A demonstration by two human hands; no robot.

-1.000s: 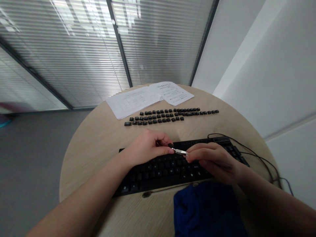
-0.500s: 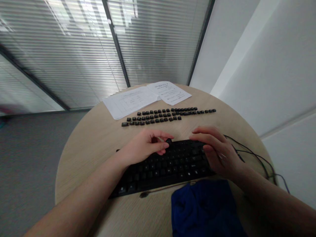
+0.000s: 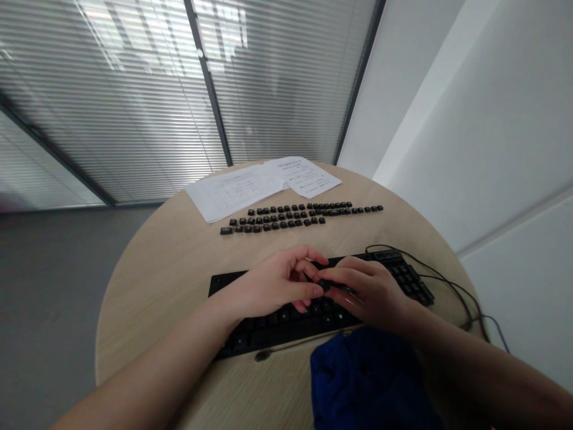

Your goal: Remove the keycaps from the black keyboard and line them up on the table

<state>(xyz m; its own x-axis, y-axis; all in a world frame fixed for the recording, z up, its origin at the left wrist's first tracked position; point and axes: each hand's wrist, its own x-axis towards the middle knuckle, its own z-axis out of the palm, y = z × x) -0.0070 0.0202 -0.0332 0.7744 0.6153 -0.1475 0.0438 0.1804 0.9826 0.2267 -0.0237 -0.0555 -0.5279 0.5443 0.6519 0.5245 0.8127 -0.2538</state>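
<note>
A black keyboard (image 3: 286, 335) lies along the near side of the round table, partly hidden under both hands. Over its middle, my left hand (image 3: 273, 285) pinches a small black keycap (image 3: 323, 285) between thumb and fingers. My right hand (image 3: 369, 292) meets it from the other side, its thumb and fingertips closed about the same keycap. Which hand bears the keycap is hard to make out. Beyond the keyboard, loose black keycaps (image 3: 273, 226) stand in several rows.
White printed papers (image 3: 242, 190) lie at the table's far side. Black cables (image 3: 447, 283) run off to the right. A dark blue cloth (image 3: 358, 376) covers the near edge, and a thin cord with a dark end (image 3: 262, 355) lies beside it. Blinds and a white wall stand beyond.
My right hand has come left from the keyboard's right part and closed in on the keycap. My left hand has moved slightly right and nearer with it. The keyboard's right end now shows.
</note>
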